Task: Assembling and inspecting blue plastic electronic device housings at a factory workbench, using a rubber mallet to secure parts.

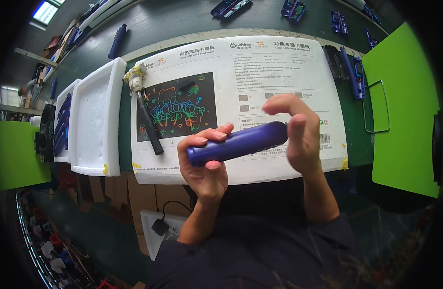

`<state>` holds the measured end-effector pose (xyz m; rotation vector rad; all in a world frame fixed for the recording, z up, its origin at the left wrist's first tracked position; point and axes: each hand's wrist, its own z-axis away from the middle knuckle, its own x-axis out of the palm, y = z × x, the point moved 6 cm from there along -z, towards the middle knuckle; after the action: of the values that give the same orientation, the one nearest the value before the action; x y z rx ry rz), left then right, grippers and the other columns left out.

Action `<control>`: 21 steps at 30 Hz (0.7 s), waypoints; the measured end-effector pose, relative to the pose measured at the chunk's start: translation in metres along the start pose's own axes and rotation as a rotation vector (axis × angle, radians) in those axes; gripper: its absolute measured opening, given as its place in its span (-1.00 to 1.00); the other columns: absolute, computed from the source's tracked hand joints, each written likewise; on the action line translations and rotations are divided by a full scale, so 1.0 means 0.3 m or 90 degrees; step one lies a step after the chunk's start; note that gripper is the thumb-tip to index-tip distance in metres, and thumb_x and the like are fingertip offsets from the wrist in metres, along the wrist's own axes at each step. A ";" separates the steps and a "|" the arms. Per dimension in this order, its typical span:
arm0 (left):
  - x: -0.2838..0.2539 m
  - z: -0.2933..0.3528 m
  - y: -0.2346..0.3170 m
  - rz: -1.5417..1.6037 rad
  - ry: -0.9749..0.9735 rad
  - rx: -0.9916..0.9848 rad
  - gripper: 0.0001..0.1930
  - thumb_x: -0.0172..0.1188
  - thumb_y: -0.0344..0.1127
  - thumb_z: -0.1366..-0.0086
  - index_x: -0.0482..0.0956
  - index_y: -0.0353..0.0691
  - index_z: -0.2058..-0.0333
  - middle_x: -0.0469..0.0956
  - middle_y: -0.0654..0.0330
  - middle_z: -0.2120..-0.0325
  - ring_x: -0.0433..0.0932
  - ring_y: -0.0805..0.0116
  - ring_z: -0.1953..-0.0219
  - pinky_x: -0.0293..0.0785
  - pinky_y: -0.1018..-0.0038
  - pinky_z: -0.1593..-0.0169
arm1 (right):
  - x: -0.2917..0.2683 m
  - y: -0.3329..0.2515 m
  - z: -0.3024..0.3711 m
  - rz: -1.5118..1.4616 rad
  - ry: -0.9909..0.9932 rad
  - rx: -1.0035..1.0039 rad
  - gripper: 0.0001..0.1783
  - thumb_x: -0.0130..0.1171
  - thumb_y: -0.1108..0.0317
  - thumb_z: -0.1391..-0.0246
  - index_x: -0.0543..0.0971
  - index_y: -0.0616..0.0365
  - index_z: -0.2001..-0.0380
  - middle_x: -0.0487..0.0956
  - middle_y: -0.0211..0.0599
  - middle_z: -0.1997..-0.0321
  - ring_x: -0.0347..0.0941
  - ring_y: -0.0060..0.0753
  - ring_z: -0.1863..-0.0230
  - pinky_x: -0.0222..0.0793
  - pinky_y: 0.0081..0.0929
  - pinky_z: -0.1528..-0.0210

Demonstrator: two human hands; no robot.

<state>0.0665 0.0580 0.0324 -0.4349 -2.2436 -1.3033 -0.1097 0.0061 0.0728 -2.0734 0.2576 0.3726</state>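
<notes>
My left hand (209, 180) is closed round the left part of a smooth dark-blue plastic cylinder (243, 140), with the thumb below and the fingers above it. The cylinder tilts slightly up toward its rounded right end, where a small dark spot shows. Beside that end my right hand (304, 144) is raised, its thumb and bent forefinger apart; whether it touches the cylinder I cannot tell. Both hands are over a large white printed sheet (250, 86) laid on the bench. On the sheet's left part lies a black-handled hammer (149, 124), its head wrapped in pale, yellowish material.
White foam trays (96, 120) stand at the left, with blue casings (62, 123) beside them. An open blue casing (356, 79) and a wire stand (377, 108) lie at the right, by a bright green panel (404, 111). Beyond the sheet runs a dark conveyor (183, 24) carrying several blue half-shells.
</notes>
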 end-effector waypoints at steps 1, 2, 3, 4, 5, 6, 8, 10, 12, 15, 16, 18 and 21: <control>-0.015 -0.006 -0.006 0.046 0.019 -0.018 -0.49 0.32 -0.10 -0.21 0.27 -0.21 0.04 0.46 -0.04 0.10 0.46 -0.04 -0.06 0.22 -0.03 -0.25 | -0.038 0.014 -0.002 -0.145 0.046 0.044 -0.40 -0.13 -0.10 -0.32 0.54 0.33 0.23 0.57 -0.09 0.28 0.53 -0.29 0.22 0.43 -0.42 0.17; -0.023 -0.003 -0.001 0.076 0.011 -0.036 -0.49 0.31 -0.10 -0.21 0.26 -0.18 0.02 0.43 0.00 0.07 0.38 -0.09 -0.16 0.13 -0.05 -0.30 | -0.047 0.033 0.018 -0.169 -0.042 0.148 -0.20 -0.08 -0.30 -0.20 0.40 0.34 -0.05 0.53 -0.02 0.02 0.48 -0.24 -0.04 0.38 -0.33 -0.09; -0.020 -0.001 -0.004 0.079 0.009 -0.035 -0.49 0.31 -0.10 -0.21 0.26 -0.18 0.02 0.43 0.00 0.07 0.38 -0.09 -0.16 0.13 -0.05 -0.30 | -0.030 0.054 0.043 -0.271 -0.076 0.182 -0.15 0.16 -0.26 -0.07 0.35 0.31 -0.11 0.54 0.01 0.02 0.50 -0.21 -0.04 0.39 -0.33 -0.09; -0.017 0.000 -0.004 0.073 0.007 -0.024 -0.49 0.31 -0.10 -0.22 0.26 -0.17 0.01 0.43 0.00 0.06 0.35 -0.12 -0.19 0.11 -0.06 -0.32 | -0.014 0.059 0.061 -0.326 -0.120 0.216 -0.14 0.27 -0.20 0.00 0.33 0.30 -0.13 0.54 0.01 0.02 0.50 -0.22 -0.04 0.40 -0.32 -0.09; -0.014 0.000 -0.003 0.066 0.006 -0.013 -0.49 0.31 -0.10 -0.22 0.25 -0.17 0.01 0.43 -0.01 0.06 0.32 -0.14 -0.22 0.10 -0.07 -0.33 | 0.002 0.061 0.079 -0.381 -0.163 0.250 -0.11 0.37 -0.14 0.06 0.32 0.29 -0.14 0.55 0.00 0.02 0.50 -0.22 -0.04 0.41 -0.31 -0.09; -0.023 -0.002 -0.009 0.074 0.029 -0.032 -0.46 0.33 -0.08 -0.19 0.28 -0.19 0.02 0.45 -0.04 0.05 0.31 -0.17 -0.23 0.16 -0.07 -0.31 | -0.005 0.077 0.091 -0.433 -0.114 0.295 -0.12 0.50 0.00 0.20 0.35 0.26 -0.10 0.57 0.01 0.05 0.51 -0.21 -0.04 0.45 -0.29 -0.08; -0.043 -0.005 0.001 0.028 -0.011 -0.039 -0.47 0.35 -0.09 -0.18 0.30 -0.22 0.04 0.46 -0.06 0.04 0.35 -0.16 -0.20 0.24 -0.03 -0.26 | -0.013 0.084 0.090 -0.443 -0.081 0.265 -0.14 0.52 0.01 0.23 0.36 0.24 -0.07 0.58 0.01 0.06 0.52 -0.20 -0.04 0.47 -0.28 -0.07; -0.057 -0.020 0.024 -0.073 -0.071 -0.001 -0.56 0.39 -0.24 -0.15 0.40 -0.29 0.09 0.50 -0.13 0.07 0.48 -0.07 -0.07 0.43 0.15 -0.12 | -0.031 0.076 0.082 -0.486 -0.027 0.238 -0.22 0.55 0.07 0.30 0.41 0.19 0.05 0.60 0.04 0.10 0.54 -0.17 -0.01 0.49 -0.24 -0.06; -0.076 -0.033 0.061 -0.208 -0.129 0.003 -0.58 0.40 -0.31 -0.13 0.43 -0.29 0.11 0.50 -0.15 0.08 0.50 -0.03 -0.03 0.44 0.19 -0.09 | -0.047 0.094 0.071 -0.485 -0.057 0.180 -0.32 0.51 0.28 0.26 0.40 0.20 0.05 0.58 0.01 0.08 0.51 -0.17 -0.05 0.49 -0.27 -0.08; -0.050 -0.054 0.096 -0.381 -0.212 0.027 -0.59 0.43 -0.42 -0.04 0.49 -0.32 0.14 0.54 -0.12 0.14 0.55 0.09 0.07 0.47 0.28 -0.02 | -0.052 0.077 0.059 -0.502 -0.097 0.130 -0.41 0.46 0.52 0.21 0.41 0.22 0.07 0.57 -0.02 0.06 0.49 -0.18 -0.08 0.47 -0.30 -0.11; -0.029 -0.060 0.109 -0.476 -0.265 0.047 -0.55 0.45 -0.37 -0.02 0.50 -0.33 0.12 0.56 -0.10 0.15 0.57 0.10 0.11 0.49 0.30 0.02 | -0.050 0.075 0.055 -0.483 -0.110 0.123 -0.41 0.47 0.52 0.21 0.42 0.23 0.07 0.57 -0.03 0.06 0.49 -0.20 -0.08 0.47 -0.32 -0.11; 0.018 -0.072 0.129 -0.574 -0.314 0.066 -0.50 0.48 -0.32 0.01 0.50 -0.35 0.10 0.57 -0.07 0.17 0.59 0.11 0.15 0.51 0.31 0.05 | -0.038 0.071 0.052 -0.467 -0.128 0.117 -0.41 0.47 0.52 0.21 0.42 0.24 0.07 0.57 -0.03 0.05 0.49 -0.21 -0.08 0.46 -0.33 -0.11; 0.101 -0.068 0.099 -0.721 -0.304 0.045 -0.42 0.49 -0.27 0.05 0.51 -0.34 0.05 0.59 -0.02 0.20 0.61 0.07 0.23 0.53 0.33 0.15 | -0.014 0.035 0.053 -0.400 -0.158 0.074 -0.40 0.47 0.52 0.21 0.42 0.26 0.05 0.57 -0.07 0.05 0.48 -0.28 -0.08 0.44 -0.38 -0.10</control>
<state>0.0621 0.0555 0.0791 0.7723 -3.0736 -1.7102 -0.1195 0.0146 0.0584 -1.8540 -0.5021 0.2161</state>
